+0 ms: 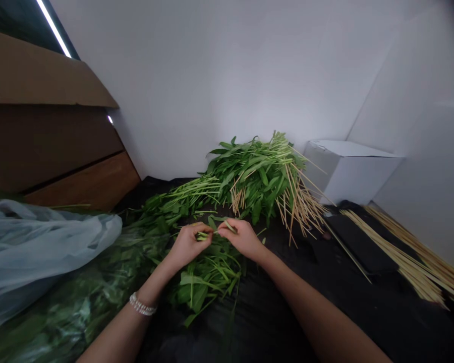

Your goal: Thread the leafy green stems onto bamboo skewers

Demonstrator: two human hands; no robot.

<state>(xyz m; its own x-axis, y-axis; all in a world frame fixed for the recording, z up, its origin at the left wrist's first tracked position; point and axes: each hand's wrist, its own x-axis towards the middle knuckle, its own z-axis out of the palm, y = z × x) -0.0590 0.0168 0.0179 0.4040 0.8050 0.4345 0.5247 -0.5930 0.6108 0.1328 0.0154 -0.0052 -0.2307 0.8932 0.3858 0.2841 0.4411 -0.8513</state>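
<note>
Fingers and thumb nearly closed, a left hand [185, 245] pinches short green stems [202, 236], while the right hand [246, 242], just beside it, grips a pale strip [230, 227] between thumb and fingertips. Whether the two pieces join in the narrow gap between the hands cannot be told. Below both hands, loose leafy greens [199, 290] lie tangled on a black sheet [283, 322]. Beyond the right hand, heaped greens [249, 169] rise against the wall, thin tan sticks [300, 206] jutting from them at many angles.

The stems look tender, and a hard pull from the two hands in opposite directions could snap or bruise them. The pinch holds little of each piece, so a thin end might slip from the fingertips into the tangle below. A forearm swung forward from the right hand's side could catch the sticks and topple the heap, which appears loosely stacked. More sticks [404, 267] fan out well to the right of the right hand, where a sideways knock might scatter them. Left of the left hand, a crumpled plastic bag [45, 247] could snag the bracelet [143, 305] if that wrist swings outward.
</note>
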